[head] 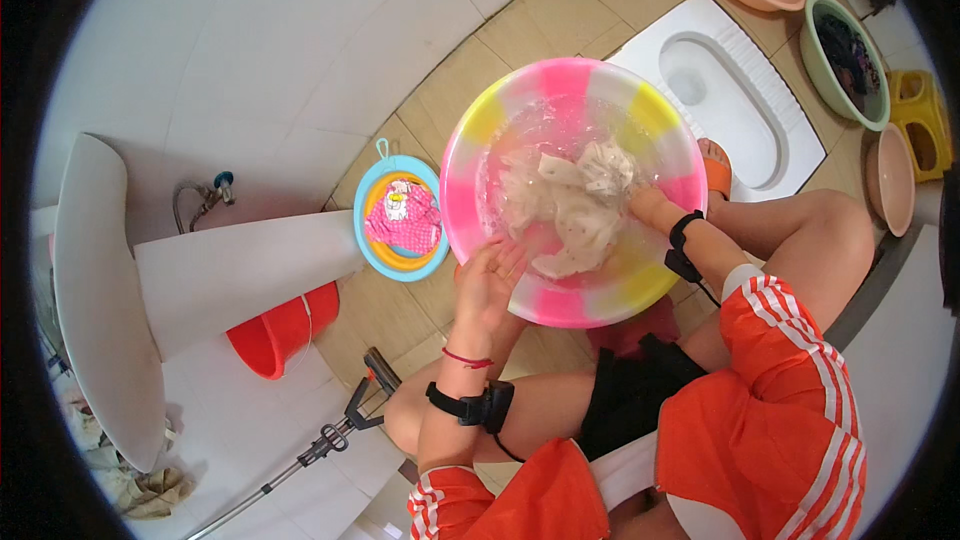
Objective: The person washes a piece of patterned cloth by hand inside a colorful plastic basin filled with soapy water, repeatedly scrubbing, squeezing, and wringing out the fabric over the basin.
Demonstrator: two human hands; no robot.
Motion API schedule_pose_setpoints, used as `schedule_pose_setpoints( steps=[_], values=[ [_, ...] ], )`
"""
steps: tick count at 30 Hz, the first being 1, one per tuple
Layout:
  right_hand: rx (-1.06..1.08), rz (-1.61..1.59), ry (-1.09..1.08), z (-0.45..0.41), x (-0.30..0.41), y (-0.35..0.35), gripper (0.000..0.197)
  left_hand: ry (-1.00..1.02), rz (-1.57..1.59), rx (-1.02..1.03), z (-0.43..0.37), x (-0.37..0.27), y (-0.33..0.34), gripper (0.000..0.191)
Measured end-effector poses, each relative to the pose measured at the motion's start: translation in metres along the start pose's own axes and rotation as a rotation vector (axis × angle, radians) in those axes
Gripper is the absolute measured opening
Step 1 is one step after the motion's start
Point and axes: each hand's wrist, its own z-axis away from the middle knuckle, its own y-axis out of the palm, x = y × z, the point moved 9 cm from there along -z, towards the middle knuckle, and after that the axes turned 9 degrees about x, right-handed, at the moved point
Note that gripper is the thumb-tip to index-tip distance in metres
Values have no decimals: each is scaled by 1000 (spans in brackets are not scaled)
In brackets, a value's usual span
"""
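Note:
A large basin [574, 79] in pink, yellow and white holds water with some suds. Pale, wet cloth [577, 217] lies partly under the surface and bunches up towards the right side. My right hand [651, 202] reaches into the water against this bunched end; its fingers are hidden by cloth and water, so its grip is unclear. At the basin's near left rim, my left hand [491, 274] is open and holds nothing, its fingers spread a little. Both forearms wear black straps with small devices.
Left of the basin, a small blue basin [367, 251] holds a pink patterned garment [409, 221]. A red bucket [277, 334], a squeeze mop [326, 439] and a sink pedestal [247, 262] stand left. Beyond are a squat toilet [724, 116] and a green basin [874, 116] of dark clothes.

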Motion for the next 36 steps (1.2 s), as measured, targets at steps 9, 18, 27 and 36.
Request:
schedule_pose_setpoints(
  steps=[9,18,27,36],
  values=[
    [45,-434,-245,-3,13,-98,32,-219,-7,125,-16,40,52,35],
    [-149,-831,-662,180,108,-291,32,-5,-34,402,12,1,155,43],
    [-480,-830,-677,199,123,-325,27,188,47,365,-27,-45,147,39],
    [-243,-1235,-441,114,70,-308,37,7,174,708,3,-46,185,50]
  ],
)
